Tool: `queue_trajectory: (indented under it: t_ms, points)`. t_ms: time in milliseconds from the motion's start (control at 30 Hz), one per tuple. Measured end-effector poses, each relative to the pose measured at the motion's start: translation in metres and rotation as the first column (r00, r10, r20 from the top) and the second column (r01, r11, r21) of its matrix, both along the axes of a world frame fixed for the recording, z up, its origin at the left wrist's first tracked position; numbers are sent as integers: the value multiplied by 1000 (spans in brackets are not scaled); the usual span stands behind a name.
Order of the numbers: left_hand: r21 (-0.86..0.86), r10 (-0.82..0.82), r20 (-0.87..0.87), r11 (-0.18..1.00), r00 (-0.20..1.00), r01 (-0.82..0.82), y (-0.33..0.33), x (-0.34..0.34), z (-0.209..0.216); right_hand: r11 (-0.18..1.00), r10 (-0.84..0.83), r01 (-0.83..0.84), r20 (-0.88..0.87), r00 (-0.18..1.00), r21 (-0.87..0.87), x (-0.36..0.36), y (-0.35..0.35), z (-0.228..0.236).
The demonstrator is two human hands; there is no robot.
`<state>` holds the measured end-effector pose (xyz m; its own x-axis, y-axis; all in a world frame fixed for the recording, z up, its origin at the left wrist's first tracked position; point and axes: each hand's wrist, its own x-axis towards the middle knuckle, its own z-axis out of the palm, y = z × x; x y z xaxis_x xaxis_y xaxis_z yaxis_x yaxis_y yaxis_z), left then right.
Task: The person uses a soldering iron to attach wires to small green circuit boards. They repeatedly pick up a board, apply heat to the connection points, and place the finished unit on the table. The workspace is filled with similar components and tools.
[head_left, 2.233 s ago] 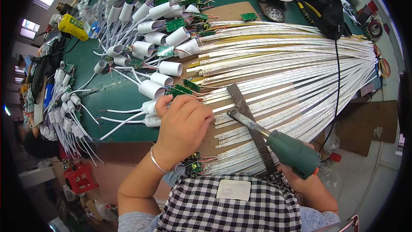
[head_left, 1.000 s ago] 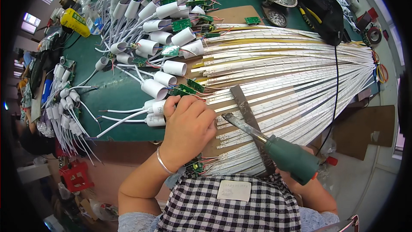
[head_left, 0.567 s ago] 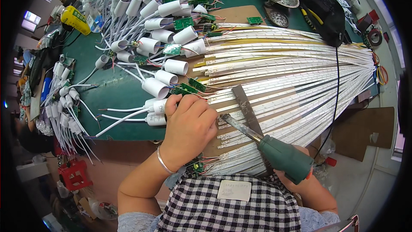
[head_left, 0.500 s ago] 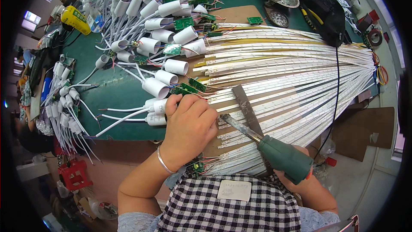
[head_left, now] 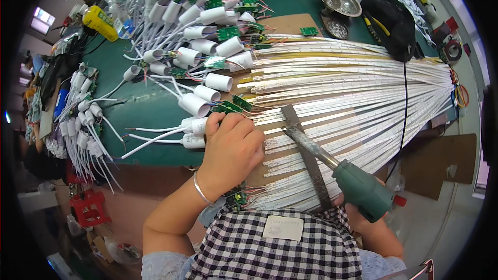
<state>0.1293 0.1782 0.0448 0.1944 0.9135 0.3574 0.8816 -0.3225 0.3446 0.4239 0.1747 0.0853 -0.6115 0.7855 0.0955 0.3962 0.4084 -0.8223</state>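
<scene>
My left hand [head_left: 233,142] is closed, fingertips bent down at the left ends of the white LED strips [head_left: 342,101]. What it pinches is hidden beneath the fingers. Beside it lie green circuit boards [head_left: 241,102] with thin wires and white tube end caps [head_left: 194,105] on white cables. My right hand [head_left: 358,219], partly hidden by the handle, grips a green-handled soldering iron [head_left: 363,189]. The iron's worn tip points up and left, over a dark flat metal bar [head_left: 307,158] that lies across the strips.
A pile of caps, cables and boards covers the green table [head_left: 150,142] at the far left. Toward the back stand a metal bowl [head_left: 338,0] and a black mesh-covered object [head_left: 389,23], whose black cord [head_left: 405,109] crosses the strips. A yellow bottle [head_left: 100,23] lies far left.
The soldering iron has drawn back to the right, its tip leaving the strip ends near my left hand. My left hand stays closed at the same strip ends. The whole view has shifted slightly.
</scene>
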Motion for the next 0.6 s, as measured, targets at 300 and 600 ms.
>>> queue_trajectory:
  t_ms: [300, 600]
  points:
    - [28, 16, -86, 1000, 996, -14, -1, -2, -2, 960, -253, 214, -230, 940, -181, 10, -26, -17]
    - [94, 106, -179, 992, 978, -90, -10, 5, -1, 966, -235, 180, -344, 909, -185, 28, -43, -33]
